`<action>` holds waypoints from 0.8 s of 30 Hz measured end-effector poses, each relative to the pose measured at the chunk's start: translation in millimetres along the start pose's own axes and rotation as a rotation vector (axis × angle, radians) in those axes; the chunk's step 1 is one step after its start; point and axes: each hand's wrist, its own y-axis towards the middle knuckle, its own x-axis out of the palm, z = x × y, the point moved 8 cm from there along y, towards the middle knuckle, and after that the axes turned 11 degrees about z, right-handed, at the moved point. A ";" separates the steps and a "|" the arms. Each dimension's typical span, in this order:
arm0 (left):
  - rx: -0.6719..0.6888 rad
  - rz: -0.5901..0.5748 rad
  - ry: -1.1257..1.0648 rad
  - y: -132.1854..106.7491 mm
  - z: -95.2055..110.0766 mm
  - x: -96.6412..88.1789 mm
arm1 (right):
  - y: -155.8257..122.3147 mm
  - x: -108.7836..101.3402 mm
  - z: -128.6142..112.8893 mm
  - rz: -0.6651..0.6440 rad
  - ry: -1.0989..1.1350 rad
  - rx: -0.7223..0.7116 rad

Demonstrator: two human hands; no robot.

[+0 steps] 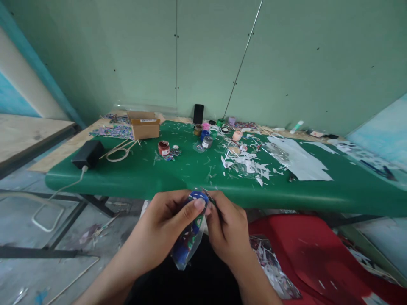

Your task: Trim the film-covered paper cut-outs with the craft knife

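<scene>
My left hand (165,222) is closed round a small clear plastic bag (187,248) that holds blue, green and red bits, with my thumb pressed on a blue round piece (197,197) at its top. Just to the right, my right hand (226,228) is closed in a pinch on a thin dark tool (209,197) whose tip meets the blue piece. Both hands are held in front of the near edge of the green table (178,178), above my lap.
On the table lie a cardboard box (144,125), a black adapter (88,153) with white cable, scissors (122,150), small paint jars (163,148), a phone (198,113), and white paper scraps (251,163). A red seat (314,250) stands at lower right.
</scene>
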 end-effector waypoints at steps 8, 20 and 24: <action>0.110 -0.028 0.166 -3.2 9.1 -3.3 | 4.2 -8.5 -4.6 0.046 -0.006 -0.053; 0.058 0.154 0.013 -1.8 12.3 -8.6 | -3.1 0.0 -8.7 0.032 -0.051 -0.066; 0.082 0.142 0.054 -2.4 11.9 -7.5 | -4.0 3.2 -10.1 0.032 -0.034 -0.060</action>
